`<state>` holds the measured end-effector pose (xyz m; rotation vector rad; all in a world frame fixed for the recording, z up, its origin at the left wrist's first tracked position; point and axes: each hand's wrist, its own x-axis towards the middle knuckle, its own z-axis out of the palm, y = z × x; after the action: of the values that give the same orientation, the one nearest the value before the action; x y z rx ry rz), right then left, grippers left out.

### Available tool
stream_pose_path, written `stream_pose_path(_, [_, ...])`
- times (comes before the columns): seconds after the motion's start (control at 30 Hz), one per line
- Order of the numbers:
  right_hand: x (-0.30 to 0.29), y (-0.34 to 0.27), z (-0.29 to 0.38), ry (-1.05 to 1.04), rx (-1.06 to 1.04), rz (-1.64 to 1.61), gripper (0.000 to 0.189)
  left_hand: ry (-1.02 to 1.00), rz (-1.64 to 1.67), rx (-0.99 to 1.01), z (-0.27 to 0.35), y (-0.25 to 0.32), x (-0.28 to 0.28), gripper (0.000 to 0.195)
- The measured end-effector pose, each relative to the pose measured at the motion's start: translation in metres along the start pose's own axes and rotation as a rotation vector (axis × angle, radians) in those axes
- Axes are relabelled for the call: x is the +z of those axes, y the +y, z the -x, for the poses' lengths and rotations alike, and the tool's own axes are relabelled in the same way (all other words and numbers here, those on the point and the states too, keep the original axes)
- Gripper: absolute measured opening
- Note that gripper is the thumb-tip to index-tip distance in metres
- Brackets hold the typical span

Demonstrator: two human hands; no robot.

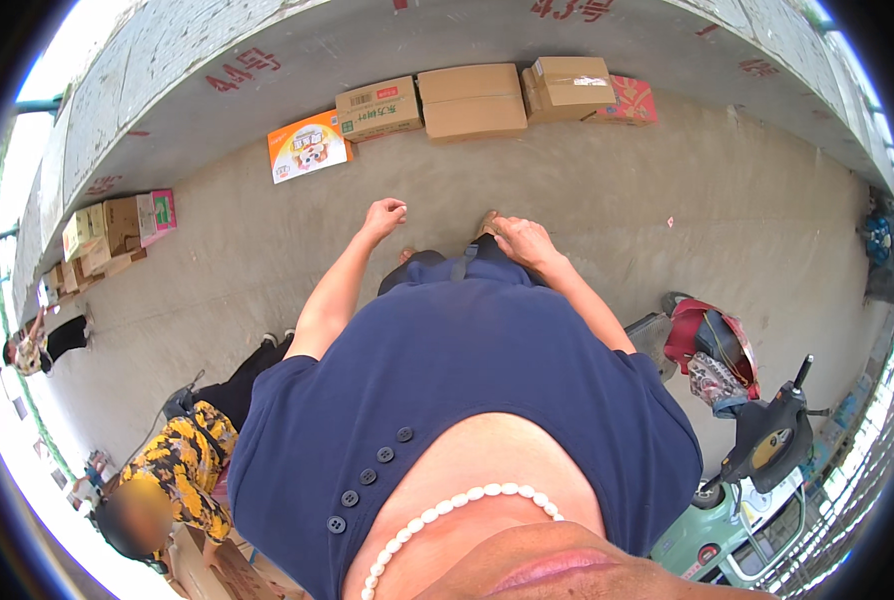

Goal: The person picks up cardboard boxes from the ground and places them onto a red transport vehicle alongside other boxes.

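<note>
My left hand (385,220) hangs in the air over the concrete floor (567,172), fingers curled in. A small pale spot shows at its fingertips, and I cannot tell whether that is a nail or something held. In front of my right thigh is my right hand (523,240), its fingers loosely extended and no object visible in it. Beyond both hands, a row stands against the grey wall (447,37): an orange and white carton (310,146), a printed brown carton (378,111), a large plain cardboard box (473,105), a taped box (571,90) and a red box (631,101).
More cartons (113,229) stand along the wall at left. Behind my left side, a person in a floral top (184,457) bends over a cardboard box (226,574). Another person (49,349) is farther left. To my right are a scooter (769,442) with a red bag (691,322), and a green vehicle (706,532).
</note>
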<state>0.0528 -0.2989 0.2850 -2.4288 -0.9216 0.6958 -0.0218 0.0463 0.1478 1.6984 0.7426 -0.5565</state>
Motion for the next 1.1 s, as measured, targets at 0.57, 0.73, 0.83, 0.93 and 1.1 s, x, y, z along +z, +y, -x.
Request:
stream_pose_path(0.57, [-0.091, 0.214, -0.017, -0.052, 0.273, -0.009, 0.032, 0.063, -0.049, -0.467, -0.042, 0.066, 0.054, 0.023])
stream_pose_path(0.73, [-0.118, 0.236, -0.079, 0.064, 0.222, -0.041, 0.025, 0.017, -0.049, -0.448, -0.113, 0.105, 0.046, 0.021])
stream_pose_path(0.83, [-0.121, 0.244, -0.108, 0.031, 0.252, -0.029, 0.028, 0.004, -0.107, -0.461, -0.161, 0.141, 0.040, 0.019])
stream_pose_path(0.93, [-0.157, 0.253, -0.134, -0.041, 0.296, -0.080, 0.032, -0.064, -0.127, -0.279, -0.238, 0.167, 0.045, 0.021])
stream_pose_path(1.1, [-0.196, 0.318, -0.149, -0.109, 0.395, -0.100, 0.033, -0.034, 0.102, -0.144, -0.309, 0.261, 0.098, 0.030])
